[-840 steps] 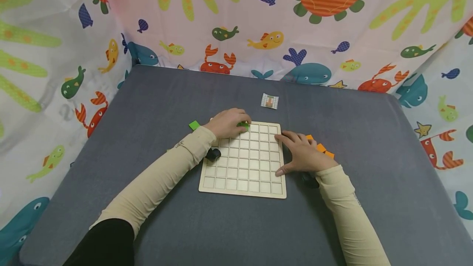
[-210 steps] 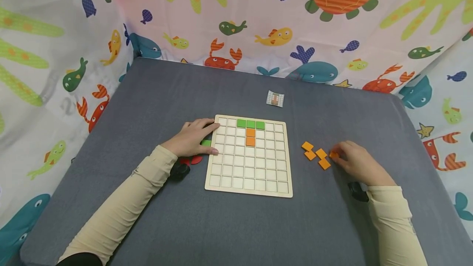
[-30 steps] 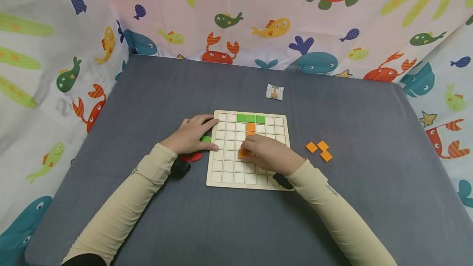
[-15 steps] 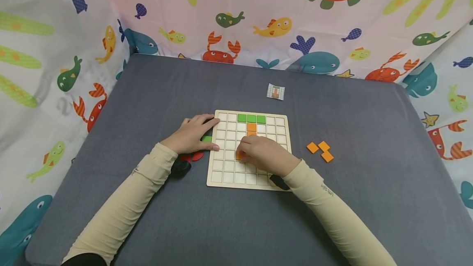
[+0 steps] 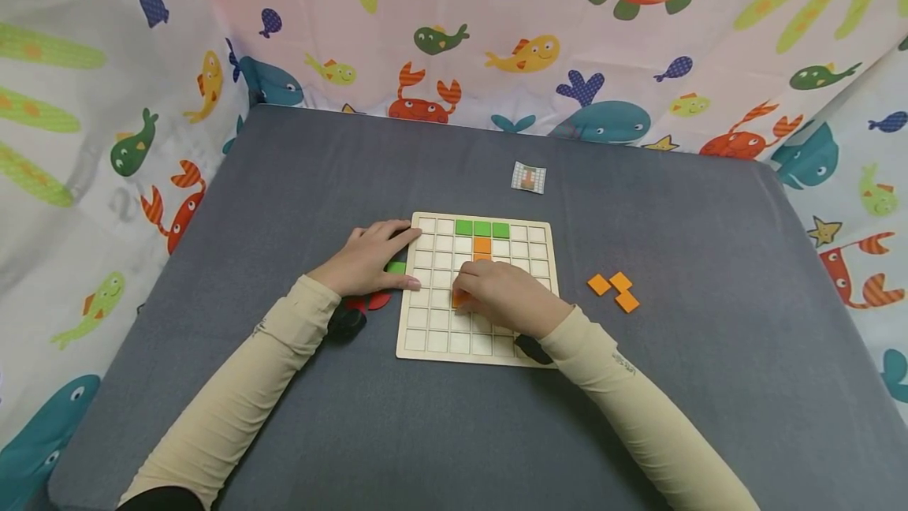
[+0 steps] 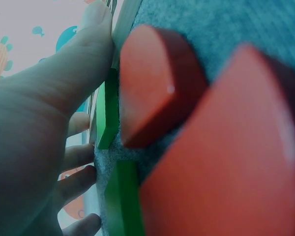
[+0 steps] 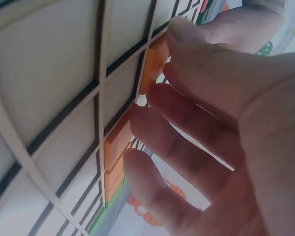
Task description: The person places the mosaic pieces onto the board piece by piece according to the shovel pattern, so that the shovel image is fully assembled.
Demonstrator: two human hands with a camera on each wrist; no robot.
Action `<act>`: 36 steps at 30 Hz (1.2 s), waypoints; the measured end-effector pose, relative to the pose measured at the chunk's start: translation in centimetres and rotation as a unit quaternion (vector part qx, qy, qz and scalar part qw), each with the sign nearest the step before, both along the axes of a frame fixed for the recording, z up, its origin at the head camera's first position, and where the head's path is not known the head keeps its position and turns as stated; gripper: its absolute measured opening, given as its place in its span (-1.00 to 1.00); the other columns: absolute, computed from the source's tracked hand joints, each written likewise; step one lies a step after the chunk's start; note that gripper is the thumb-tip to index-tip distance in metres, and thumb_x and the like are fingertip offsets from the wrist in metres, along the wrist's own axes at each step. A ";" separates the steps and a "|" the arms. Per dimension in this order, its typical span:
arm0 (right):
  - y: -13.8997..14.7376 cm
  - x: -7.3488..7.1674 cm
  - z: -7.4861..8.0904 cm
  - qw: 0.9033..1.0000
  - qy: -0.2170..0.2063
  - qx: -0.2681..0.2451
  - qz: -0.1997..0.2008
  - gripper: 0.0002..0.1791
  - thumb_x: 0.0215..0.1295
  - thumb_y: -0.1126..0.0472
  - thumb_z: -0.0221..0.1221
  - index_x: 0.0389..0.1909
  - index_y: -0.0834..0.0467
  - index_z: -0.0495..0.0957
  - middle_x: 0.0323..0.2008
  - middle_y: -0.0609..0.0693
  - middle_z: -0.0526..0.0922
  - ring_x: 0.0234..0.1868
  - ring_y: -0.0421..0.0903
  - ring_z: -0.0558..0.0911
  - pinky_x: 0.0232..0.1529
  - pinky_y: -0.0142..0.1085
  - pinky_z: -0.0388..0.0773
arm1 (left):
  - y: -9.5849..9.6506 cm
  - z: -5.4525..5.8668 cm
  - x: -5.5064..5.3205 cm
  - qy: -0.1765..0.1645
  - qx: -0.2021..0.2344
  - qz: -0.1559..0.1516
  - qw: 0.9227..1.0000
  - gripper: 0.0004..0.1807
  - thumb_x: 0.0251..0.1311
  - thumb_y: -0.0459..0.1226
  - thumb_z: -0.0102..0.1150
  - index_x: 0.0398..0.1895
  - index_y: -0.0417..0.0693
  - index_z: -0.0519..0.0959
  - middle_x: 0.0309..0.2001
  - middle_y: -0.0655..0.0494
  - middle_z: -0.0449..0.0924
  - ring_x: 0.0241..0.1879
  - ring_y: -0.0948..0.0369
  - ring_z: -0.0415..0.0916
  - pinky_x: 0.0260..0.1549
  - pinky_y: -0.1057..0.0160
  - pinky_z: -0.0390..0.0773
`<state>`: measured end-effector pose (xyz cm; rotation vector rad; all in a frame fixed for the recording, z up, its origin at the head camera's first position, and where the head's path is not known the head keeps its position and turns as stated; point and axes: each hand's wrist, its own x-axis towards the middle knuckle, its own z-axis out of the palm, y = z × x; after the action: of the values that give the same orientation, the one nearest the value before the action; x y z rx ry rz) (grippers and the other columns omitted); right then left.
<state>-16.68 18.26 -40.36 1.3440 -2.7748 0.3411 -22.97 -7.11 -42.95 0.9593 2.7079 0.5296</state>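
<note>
On the grey table (image 5: 355,432), at frame centre, pinching an orange tile (image 5: 458,300) at the board (image 5: 437,318) with the right hand (image 5: 507,294). Left of centre, resting the left hand (image 5: 365,262), fingers spread, along the board's edge.

Head view evenly lit, soft shadows on desk (image 5: 397,432); left-wrist view bluish, near red piece (image 6: 231,162) blurred; right-wrist view hazy over board (image 7: 44,59).
</note>
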 end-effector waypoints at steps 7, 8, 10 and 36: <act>2.2 0.2 1.5 1.000 0.003 -0.019 -0.025 -0.89 0.17 0.19 0.34 -0.29 0.07 0.63 -0.34 -0.12 0.60 -0.36 -0.23 0.56 -0.29 -0.34 0.52 | 0.0 0.1 0.0 -0.001 0.002 -0.003 1.000 -0.05 0.09 0.26 0.17 0.48 0.08 0.13 0.44 -0.06 0.09 0.41 -0.03 0.05 0.15 -0.13 0.15; 2.9 0.3 1.7 0.999 0.005 -0.019 -0.034 -0.89 0.18 0.20 0.33 -0.29 0.08 0.63 -0.34 -0.13 0.61 -0.35 -0.22 0.56 -0.30 -0.33 0.52 | 0.0 0.1 0.0 -0.001 0.003 -0.004 1.000 -0.05 0.09 0.26 0.17 0.49 0.08 0.13 0.45 -0.06 0.09 0.41 -0.04 0.05 0.15 -0.13 0.15; 4.3 0.3 2.2 0.998 -0.003 -0.018 -0.060 -0.89 0.18 0.21 0.33 -0.29 0.10 0.63 -0.34 -0.11 0.62 -0.35 -0.21 0.57 -0.31 -0.32 0.53 | -0.1 0.0 -0.1 -0.002 0.004 -0.004 1.000 -0.04 0.09 0.26 0.17 0.49 0.08 0.12 0.45 -0.07 0.08 0.41 -0.04 0.04 0.14 -0.13 0.15; 18.9 -0.7 3.8 0.914 -0.247 0.035 -0.320 -0.71 0.18 0.14 0.31 -0.24 0.27 0.53 -0.48 0.00 0.56 -0.48 -0.12 0.49 -0.43 -0.27 0.43 | 0.0 -0.2 -0.1 -0.008 0.001 -0.006 1.000 -0.03 0.07 0.27 0.17 0.49 0.09 0.12 0.45 -0.07 0.08 0.41 -0.03 0.04 0.14 -0.10 0.14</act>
<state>-17.41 37.14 -36.53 0.2988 -3.4435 0.6080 -23.10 -7.14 -43.15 0.9669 2.6872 0.5344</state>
